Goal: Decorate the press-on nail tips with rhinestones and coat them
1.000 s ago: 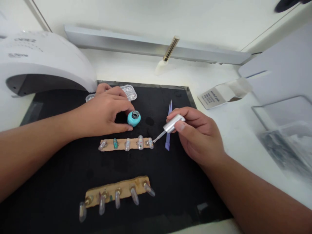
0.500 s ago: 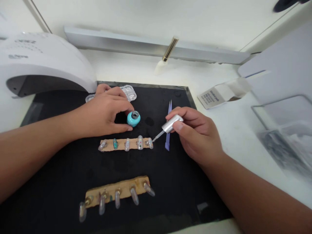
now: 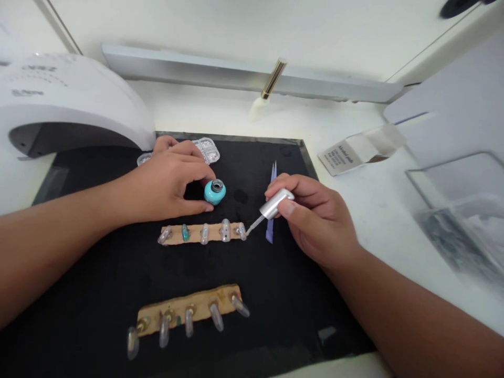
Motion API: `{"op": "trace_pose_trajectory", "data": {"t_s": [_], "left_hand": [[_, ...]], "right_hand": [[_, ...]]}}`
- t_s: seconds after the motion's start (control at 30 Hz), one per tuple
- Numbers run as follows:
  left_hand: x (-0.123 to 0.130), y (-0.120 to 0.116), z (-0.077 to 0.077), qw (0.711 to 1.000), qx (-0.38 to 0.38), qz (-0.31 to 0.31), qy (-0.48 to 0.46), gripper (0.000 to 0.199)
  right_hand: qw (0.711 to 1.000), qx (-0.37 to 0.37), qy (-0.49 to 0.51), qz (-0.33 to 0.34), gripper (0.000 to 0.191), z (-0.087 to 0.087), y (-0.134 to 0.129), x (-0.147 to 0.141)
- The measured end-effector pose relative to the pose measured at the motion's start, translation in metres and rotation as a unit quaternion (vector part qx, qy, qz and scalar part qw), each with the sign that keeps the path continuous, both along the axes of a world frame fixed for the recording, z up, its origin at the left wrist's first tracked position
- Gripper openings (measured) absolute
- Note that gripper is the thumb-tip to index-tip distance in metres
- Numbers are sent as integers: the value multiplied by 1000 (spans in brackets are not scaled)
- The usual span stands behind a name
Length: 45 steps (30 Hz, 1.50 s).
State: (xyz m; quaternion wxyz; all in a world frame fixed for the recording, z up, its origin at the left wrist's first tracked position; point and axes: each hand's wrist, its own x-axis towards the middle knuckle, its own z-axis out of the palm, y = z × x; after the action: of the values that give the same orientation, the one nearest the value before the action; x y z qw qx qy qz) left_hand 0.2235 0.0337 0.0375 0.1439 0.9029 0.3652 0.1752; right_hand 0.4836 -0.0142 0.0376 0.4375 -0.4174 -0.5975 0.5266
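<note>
My left hand [image 3: 177, 178] pinches a turquoise nail polish bottle [image 3: 214, 193] between thumb and fingers; its neck is uncapped. In my right hand [image 3: 311, 210] is the silver-capped nail polish brush [image 3: 277, 203], slanting down to the left. Its tip meets the edge of the rightmost false nail [image 3: 241, 231] on the upper tan strip [image 3: 195, 232]. Several false nails sit along that strip, one of them teal [image 3: 185, 232], another dotted with coloured specks [image 3: 225, 230]. Purple tweezers [image 3: 270, 231] lie partly behind the brush and my right fingers.
A second tan strip [image 3: 202, 310] with several clear nails lies nearer me on the black mat [image 3: 275, 294]. Behind my left hand is a clear case of small pieces [image 3: 208, 150]. Around the mat stand a white nail lamp [image 3: 79, 100], a gold-capped bottle [image 3: 272, 81] and an alcohol pads box [image 3: 346, 152].
The brush tip has shifted slightly down along the rightmost nail's edge, with my right hand moving a little. My left hand still grips the bottle in the same spot.
</note>
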Motion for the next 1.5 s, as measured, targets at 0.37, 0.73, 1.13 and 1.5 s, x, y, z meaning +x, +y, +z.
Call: {"op": "trace_pose_trajectory", "data": {"t_s": [0.37, 0.73, 1.13, 1.5], "left_hand": [[0, 1, 1, 1000, -2, -7, 4, 25], [1, -1, 2, 1000, -6, -1, 6, 24], [0, -1, 1, 1000, -1, -6, -5, 25], [0, 0, 0, 1000, -7, -6, -9, 24]], "right_hand": [[1000, 18, -6, -17, 16, -1, 2, -1], [999, 16, -4, -43, 6, -1, 2, -2], [998, 12, -40, -44, 5, 1, 1, -2], [997, 55, -16, -46, 6, -2, 2, -1]]}}
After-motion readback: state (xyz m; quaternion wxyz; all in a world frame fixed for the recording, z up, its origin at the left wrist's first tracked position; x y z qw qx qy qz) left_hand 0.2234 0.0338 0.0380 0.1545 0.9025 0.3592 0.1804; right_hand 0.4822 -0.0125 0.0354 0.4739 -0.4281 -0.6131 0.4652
